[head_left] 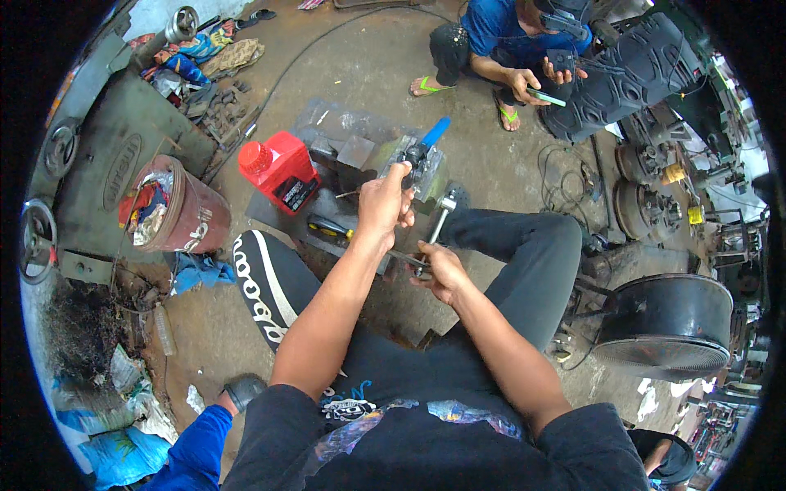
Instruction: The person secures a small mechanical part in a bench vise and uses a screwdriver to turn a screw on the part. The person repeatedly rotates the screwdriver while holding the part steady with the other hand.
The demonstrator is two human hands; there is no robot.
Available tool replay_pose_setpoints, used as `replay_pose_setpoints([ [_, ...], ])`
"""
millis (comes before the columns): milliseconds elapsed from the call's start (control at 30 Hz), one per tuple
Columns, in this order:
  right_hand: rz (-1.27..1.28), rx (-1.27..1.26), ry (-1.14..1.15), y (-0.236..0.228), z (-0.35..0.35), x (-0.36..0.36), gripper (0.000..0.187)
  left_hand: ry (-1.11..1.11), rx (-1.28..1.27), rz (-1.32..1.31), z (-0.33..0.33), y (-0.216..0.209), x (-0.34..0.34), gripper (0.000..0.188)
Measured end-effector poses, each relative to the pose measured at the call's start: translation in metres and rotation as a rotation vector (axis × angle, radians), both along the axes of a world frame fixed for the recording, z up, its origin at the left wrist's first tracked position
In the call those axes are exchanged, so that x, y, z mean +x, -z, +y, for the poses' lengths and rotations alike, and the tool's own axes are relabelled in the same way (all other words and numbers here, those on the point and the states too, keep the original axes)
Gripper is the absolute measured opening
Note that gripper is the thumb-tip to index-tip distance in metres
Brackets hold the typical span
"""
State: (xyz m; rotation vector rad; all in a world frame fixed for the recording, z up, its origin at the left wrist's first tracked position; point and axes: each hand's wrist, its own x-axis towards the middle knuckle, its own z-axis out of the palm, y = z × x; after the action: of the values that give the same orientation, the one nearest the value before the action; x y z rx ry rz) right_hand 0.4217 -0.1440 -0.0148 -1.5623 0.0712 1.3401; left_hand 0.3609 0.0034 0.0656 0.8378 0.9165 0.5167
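My left hand [382, 204] is closed just below a dark metal part [419, 162], its thumb against the part's near side. A blue handle [436, 131] sticks up from the far end. What the curled left fingers grip is hidden. My right hand [444, 272] is closed around a metal bar [405, 260] between my knees. A silver tool with a round head [443, 217] rises beside the right hand; whether the hand holds it too I cannot tell. Left of my hands stand a red plastic bottle [282, 173] and a yellow-and-black screwdriver [329, 228].
A reddish bucket of rags [190, 214] stands at the left. Another person [524, 49] sits at the far right, holding a phone [546, 97]. A black drum-shaped fan [667, 323] is at the right. Loose cables [565, 184] lie on the floor.
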Motion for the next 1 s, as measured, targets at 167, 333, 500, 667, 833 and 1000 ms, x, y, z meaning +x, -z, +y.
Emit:
replay_pose_setpoints([
  [167,-0.038,0.056,0.021,0.011,0.002,0.003,0.028,-0.010,-0.007,-0.028,0.001,0.000,0.001,0.044],
  [333,-0.205,0.038,-0.056,0.006,-0.002,-0.003,0.028,-0.013,0.005,-0.018,0.001,-0.001,0.001,0.043],
  [500,-0.195,0.003,-0.210,0.024,-0.012,0.003,0.022,0.000,-0.003,-0.014,0.002,0.000,0.001,0.039],
  [667,-0.544,-0.234,-0.281,0.093,0.012,0.043,0.026,0.026,-0.011,0.004,0.005,0.002,0.000,0.039],
  [833,-0.146,0.194,0.049,0.107,0.051,0.109,0.024,0.028,-0.022,-0.004,0.005,0.004,0.001,0.039],
  [1000,-0.041,0.535,0.481,0.029,0.083,0.143,0.020,-0.040,-0.010,-0.026,0.003,0.002,0.001,0.044],
])
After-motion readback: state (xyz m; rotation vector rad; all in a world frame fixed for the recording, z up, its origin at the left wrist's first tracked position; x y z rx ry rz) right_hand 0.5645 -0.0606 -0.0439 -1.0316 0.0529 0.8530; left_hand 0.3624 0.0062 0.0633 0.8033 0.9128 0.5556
